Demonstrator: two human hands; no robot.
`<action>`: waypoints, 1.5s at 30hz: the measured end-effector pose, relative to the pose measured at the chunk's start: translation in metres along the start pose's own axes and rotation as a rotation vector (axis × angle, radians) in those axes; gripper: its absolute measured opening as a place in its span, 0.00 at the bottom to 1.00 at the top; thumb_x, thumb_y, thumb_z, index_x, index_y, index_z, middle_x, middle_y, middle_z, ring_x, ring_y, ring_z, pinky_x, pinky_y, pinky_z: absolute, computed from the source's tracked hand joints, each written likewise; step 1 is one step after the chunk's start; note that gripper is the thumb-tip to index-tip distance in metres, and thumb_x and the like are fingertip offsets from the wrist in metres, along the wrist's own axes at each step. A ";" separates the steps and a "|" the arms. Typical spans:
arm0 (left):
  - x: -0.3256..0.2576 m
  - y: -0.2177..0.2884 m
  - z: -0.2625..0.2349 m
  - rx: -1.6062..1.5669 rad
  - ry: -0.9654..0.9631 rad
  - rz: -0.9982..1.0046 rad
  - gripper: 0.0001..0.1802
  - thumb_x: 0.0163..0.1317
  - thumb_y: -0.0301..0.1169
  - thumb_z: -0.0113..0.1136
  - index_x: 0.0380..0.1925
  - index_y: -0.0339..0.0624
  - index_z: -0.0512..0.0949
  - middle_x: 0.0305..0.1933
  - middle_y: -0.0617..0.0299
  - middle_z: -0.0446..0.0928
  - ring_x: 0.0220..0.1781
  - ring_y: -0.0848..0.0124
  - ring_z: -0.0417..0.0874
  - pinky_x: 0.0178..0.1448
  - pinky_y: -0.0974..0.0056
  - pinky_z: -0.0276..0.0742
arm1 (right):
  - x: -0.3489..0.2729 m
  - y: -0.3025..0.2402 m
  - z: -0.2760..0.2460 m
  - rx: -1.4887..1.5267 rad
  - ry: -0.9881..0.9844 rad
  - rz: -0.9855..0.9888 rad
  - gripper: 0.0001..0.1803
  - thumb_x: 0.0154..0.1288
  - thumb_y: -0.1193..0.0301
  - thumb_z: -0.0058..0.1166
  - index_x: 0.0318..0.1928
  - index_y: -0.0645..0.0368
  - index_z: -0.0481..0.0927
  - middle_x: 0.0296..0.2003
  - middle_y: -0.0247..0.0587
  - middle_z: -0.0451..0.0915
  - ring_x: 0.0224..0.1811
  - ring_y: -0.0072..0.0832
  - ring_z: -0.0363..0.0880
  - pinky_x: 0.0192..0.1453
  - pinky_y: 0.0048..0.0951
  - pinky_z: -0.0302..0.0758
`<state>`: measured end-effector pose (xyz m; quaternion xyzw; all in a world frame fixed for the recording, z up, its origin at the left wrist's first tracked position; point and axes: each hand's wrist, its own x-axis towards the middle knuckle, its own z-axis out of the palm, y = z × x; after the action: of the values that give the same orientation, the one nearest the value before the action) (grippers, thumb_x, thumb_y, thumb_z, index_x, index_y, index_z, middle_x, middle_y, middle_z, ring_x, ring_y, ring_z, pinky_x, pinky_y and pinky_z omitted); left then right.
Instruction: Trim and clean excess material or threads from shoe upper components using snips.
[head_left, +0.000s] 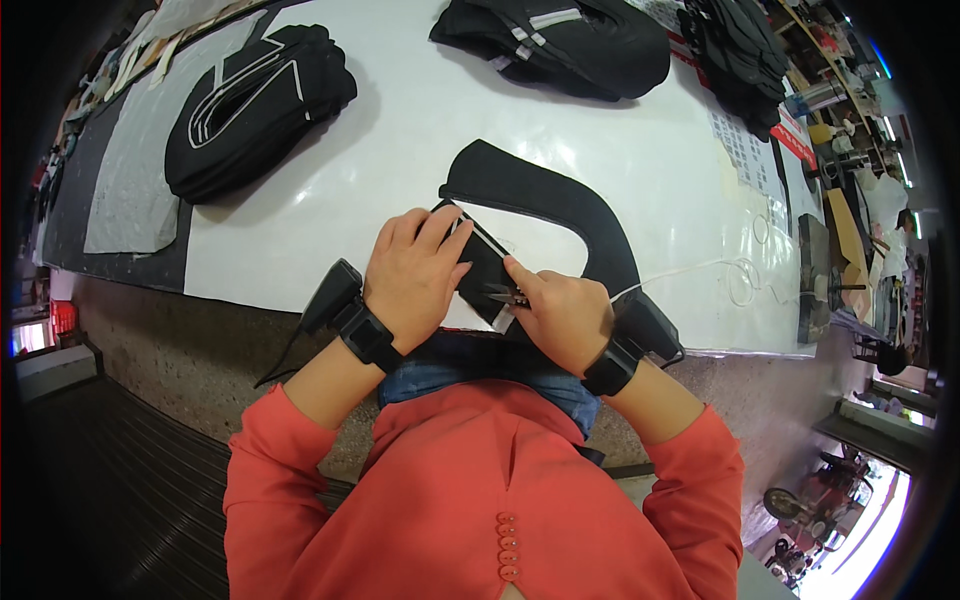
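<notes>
Much table (pixel 320 235) stands bare — near its edge, left hand (pixel 413 275) spread on black fabric (pixel 478 262), right hand (pixel 567 318) gripping snips (pixel 505 294).

Coral shirt (pixel 430 500) with a column of coral buttons (pixel 508 545); past the shirt's hem (pixel 490 388), blue trousers (pixel 480 366), probably denim; past its cuffs (pixel 268 402), black straps (pixel 368 338) with black boxes (pixel 333 294), the left one trailing a cable (pixel 288 350).
</notes>
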<state>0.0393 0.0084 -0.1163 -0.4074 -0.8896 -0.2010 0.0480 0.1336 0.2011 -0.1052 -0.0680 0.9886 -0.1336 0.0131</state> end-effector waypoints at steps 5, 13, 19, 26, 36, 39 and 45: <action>-0.003 -0.007 -0.001 0.066 -0.005 0.070 0.28 0.58 0.36 0.67 0.59 0.42 0.77 0.67 0.60 0.73 0.70 0.52 0.67 0.73 0.45 0.61 | -0.003 0.000 0.012 0.024 0.130 0.023 0.29 0.52 0.65 0.68 0.57 0.48 0.80 0.25 0.34 0.81 0.25 0.33 0.83 0.26 0.34 0.76; -0.036 0.012 -0.008 0.041 -0.069 -0.010 0.30 0.57 0.37 0.68 0.60 0.39 0.76 0.67 0.57 0.72 0.70 0.51 0.67 0.73 0.44 0.60 | -0.018 0.018 -0.006 0.000 0.038 0.028 0.25 0.53 0.66 0.67 0.55 0.42 0.84 0.26 0.33 0.82 0.26 0.33 0.83 0.28 0.34 0.77; -0.048 0.033 0.004 -0.022 0.070 -0.082 0.31 0.55 0.34 0.68 0.60 0.39 0.74 0.65 0.56 0.72 0.69 0.49 0.68 0.72 0.42 0.61 | -0.015 0.027 -0.014 0.481 -0.053 0.152 0.17 0.66 0.66 0.61 0.55 0.48 0.84 0.34 0.43 0.87 0.32 0.33 0.86 0.36 0.31 0.78; -0.035 0.058 0.024 -0.184 0.057 0.029 0.31 0.53 0.32 0.70 0.59 0.40 0.76 0.65 0.54 0.72 0.69 0.50 0.68 0.71 0.45 0.64 | -0.004 0.042 -0.025 0.762 -0.152 0.500 0.19 0.70 0.60 0.57 0.36 0.66 0.85 0.21 0.36 0.83 0.21 0.19 0.77 0.27 0.24 0.71; -0.029 0.058 0.029 -0.178 0.053 0.074 0.28 0.52 0.34 0.72 0.55 0.41 0.78 0.62 0.52 0.74 0.67 0.54 0.71 0.72 0.48 0.65 | 0.005 0.049 -0.028 0.732 -0.294 0.547 0.18 0.64 0.60 0.62 0.31 0.66 0.84 0.18 0.36 0.80 0.20 0.19 0.77 0.27 0.23 0.71; -0.028 0.059 0.028 -0.184 0.055 0.076 0.28 0.52 0.34 0.72 0.55 0.41 0.78 0.61 0.52 0.74 0.66 0.54 0.72 0.72 0.48 0.65 | 0.005 0.052 -0.027 0.728 -0.288 0.491 0.17 0.63 0.61 0.63 0.28 0.66 0.82 0.18 0.36 0.79 0.19 0.19 0.76 0.26 0.24 0.70; -0.029 0.058 0.027 -0.177 0.048 0.077 0.28 0.52 0.34 0.71 0.55 0.40 0.78 0.61 0.52 0.74 0.66 0.54 0.72 0.71 0.49 0.65 | 0.010 0.049 -0.033 0.668 -0.420 0.480 0.22 0.65 0.57 0.60 0.27 0.66 0.84 0.18 0.40 0.81 0.20 0.24 0.80 0.29 0.27 0.75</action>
<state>0.1034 0.0327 -0.1298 -0.4389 -0.8507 -0.2865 0.0408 0.1154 0.2550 -0.0860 0.1453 0.8550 -0.4216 0.2647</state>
